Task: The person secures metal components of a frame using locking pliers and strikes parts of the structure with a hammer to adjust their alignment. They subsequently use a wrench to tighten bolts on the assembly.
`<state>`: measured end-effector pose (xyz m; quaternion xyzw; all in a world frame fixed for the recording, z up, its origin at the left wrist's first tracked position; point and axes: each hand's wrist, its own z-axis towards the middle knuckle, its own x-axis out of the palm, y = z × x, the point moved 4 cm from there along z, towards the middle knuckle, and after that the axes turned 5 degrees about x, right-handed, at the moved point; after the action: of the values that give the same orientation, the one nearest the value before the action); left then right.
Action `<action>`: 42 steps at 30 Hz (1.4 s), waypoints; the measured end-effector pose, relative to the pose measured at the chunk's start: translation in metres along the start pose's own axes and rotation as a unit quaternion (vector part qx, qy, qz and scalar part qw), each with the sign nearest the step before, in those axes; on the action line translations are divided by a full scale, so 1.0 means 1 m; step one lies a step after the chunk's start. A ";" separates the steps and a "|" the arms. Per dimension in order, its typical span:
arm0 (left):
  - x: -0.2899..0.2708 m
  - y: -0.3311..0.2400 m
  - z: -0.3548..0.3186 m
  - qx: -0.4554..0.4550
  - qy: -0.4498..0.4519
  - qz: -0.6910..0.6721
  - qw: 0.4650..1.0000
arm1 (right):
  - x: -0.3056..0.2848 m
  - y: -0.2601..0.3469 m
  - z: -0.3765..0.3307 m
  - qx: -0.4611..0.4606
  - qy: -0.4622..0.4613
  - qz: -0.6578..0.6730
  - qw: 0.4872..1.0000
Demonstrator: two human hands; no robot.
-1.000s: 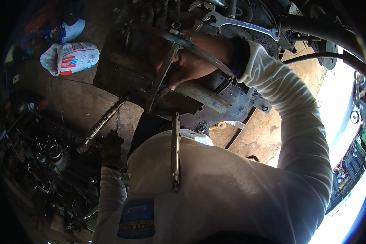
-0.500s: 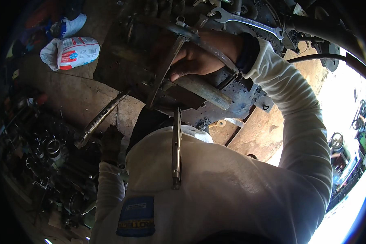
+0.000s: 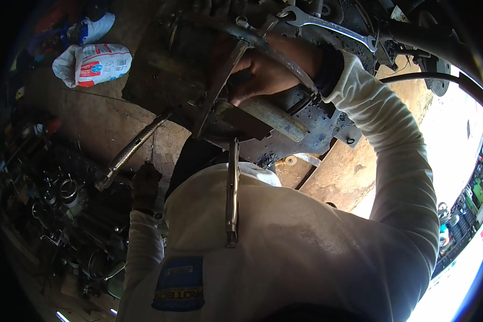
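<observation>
My right hand (image 3: pixel 271 72) reaches in behind a metal frame with a flat bar (image 3: pixel 220 88) and a curved bar (image 3: pixel 284 61). Its thumb is bent down beside the inner end of a grey metal pipe (image 3: pixel 279 119). The fingers are curled and partly hidden by the bars, so what they grip does not show. In shadow at the lower left hangs my left hand (image 3: pixel 146 185), close to a long textured metal handle (image 3: pixel 134 150); its fingers cannot be made out. A second slim metal handle (image 3: pixel 232 193) points toward my body from the work's near edge.
An open-ended spanner (image 3: pixel 333 29) lies on the dark metal plate (image 3: pixel 322 131) at the far side. A white bag with red and blue print (image 3: pixel 99 64) is on the floor at the far left. Greasy machine parts (image 3: pixel 75 214) crowd the left. A black hose (image 3: pixel 418 75) curves at the right.
My right hand has shifted slightly to the right, and its thumb sits a little further along by the pipe's end. The left hand stays low beside the textured handle.
</observation>
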<state>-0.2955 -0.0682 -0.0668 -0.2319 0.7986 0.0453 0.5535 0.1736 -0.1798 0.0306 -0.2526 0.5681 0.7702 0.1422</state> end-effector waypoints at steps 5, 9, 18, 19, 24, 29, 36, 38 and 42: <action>0.010 0.013 -0.013 -0.114 0.003 -0.173 0.978 | 0.011 -0.011 0.005 0.059 0.099 0.100 0.988; 0.008 0.010 -0.009 -0.098 0.009 -0.120 0.988 | 0.009 -0.007 0.006 -0.002 0.074 0.128 0.989; 0.017 0.019 -0.011 -0.060 0.048 -0.062 0.995 | 0.001 -0.004 0.004 0.010 -0.016 0.035 0.999; 0.014 0.016 -0.008 -0.084 0.047 -0.099 0.990 | 0.002 -0.004 0.005 0.029 0.035 0.076 0.996; 0.002 0.001 -0.009 -0.093 -0.001 -0.107 0.990 | 0.010 -0.008 0.002 0.032 0.089 0.142 0.985; 0.001 0.005 -0.006 -0.129 0.018 -0.150 0.980 | 0.004 0.002 -0.002 -0.005 -0.042 0.008 0.999; 0.006 0.007 -0.004 -0.192 0.039 -0.187 0.963 | 0.006 -0.007 0.001 0.073 0.092 0.105 0.988; 0.017 0.015 -0.010 -0.282 0.045 -0.261 0.922 | 0.006 -0.009 0.001 -0.032 0.030 0.047 0.998; 0.019 0.021 -0.011 -0.241 0.049 -0.225 0.943 | 0.006 -0.005 0.000 -0.024 0.038 0.055 0.997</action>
<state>-0.3196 -0.0591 -0.0837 -0.5337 0.7172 0.0992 0.4370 0.1710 -0.1787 0.0236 -0.2538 0.5675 0.7800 0.0718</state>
